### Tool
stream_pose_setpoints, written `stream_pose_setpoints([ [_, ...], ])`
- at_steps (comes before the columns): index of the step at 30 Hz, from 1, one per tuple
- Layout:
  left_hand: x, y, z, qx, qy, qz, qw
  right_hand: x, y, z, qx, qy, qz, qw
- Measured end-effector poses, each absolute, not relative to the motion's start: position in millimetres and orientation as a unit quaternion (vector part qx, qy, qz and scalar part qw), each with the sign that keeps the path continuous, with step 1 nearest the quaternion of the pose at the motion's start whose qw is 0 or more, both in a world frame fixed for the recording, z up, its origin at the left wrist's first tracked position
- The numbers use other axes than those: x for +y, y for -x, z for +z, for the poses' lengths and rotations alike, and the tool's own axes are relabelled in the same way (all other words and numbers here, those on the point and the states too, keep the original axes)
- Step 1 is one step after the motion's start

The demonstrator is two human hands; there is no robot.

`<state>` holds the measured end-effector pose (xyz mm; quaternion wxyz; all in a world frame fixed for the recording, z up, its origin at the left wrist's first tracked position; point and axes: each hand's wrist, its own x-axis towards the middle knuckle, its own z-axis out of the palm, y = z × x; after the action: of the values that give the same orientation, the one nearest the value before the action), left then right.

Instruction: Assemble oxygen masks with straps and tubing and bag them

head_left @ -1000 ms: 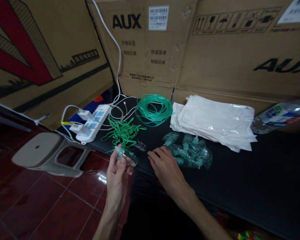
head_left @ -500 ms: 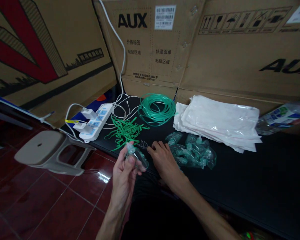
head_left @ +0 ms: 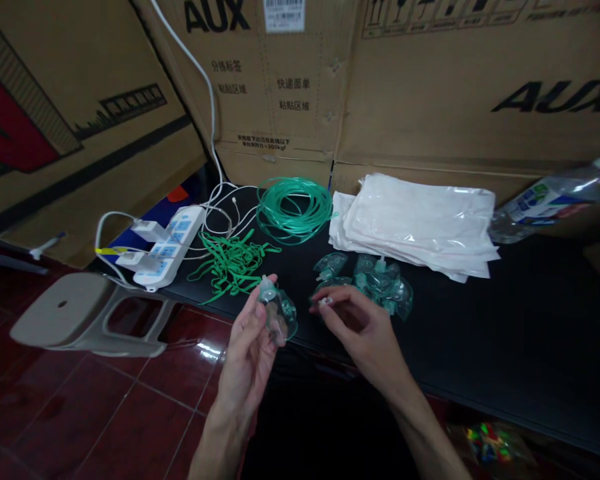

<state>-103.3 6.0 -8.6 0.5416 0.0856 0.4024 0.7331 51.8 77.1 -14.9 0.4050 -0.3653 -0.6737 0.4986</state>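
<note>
Black table [head_left: 485, 327]; left hand [head_left: 247, 343] cups mask [head_left: 284, 312], right hand [head_left: 373, 337] pinches small piece [head_left: 325, 302].

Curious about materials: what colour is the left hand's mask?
The mask is translucent green; see the head view.

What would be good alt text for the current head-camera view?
A person's left hand holds a clear green mask while the right hand pinches a small pale piece. On the black table beyond lie more masks, green straps, coiled tubing and white packets.
</note>
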Motion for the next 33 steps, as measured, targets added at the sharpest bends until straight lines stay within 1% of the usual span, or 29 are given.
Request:
stream_pose_setpoints([
  [4,13,91,-10,0.405,-0.125,0.689,0.588,60,-80,-19,-0.500,0.384,0.636,0.445],
  [8,21,76,-17,0.399,-0.185,0.641,0.629,45,-100,-22,-0.395,0.384,0.694,0.464],
  [13,32,55,-25,0.413,-0.260,0.587,0.646,34,-122,-13,-0.329,0.421,0.678,0.504],
  [18,37,38,-20,0.425,-0.275,0.567,0.650,30,-139,-3,-0.314,0.455,0.638,0.536],
  [24,41,25,-14,0.479,-0.251,0.572,0.617,30,-144,3,-0.265,0.414,0.683,0.540],
  [29,43,16,-12,0.485,-0.248,0.583,0.603,30,-145,1,-0.231,0.397,0.705,0.540],
  [33,42,10,-12,0.491,-0.252,0.569,0.610,27,-141,-5,-0.258,0.401,0.672,0.566],
])
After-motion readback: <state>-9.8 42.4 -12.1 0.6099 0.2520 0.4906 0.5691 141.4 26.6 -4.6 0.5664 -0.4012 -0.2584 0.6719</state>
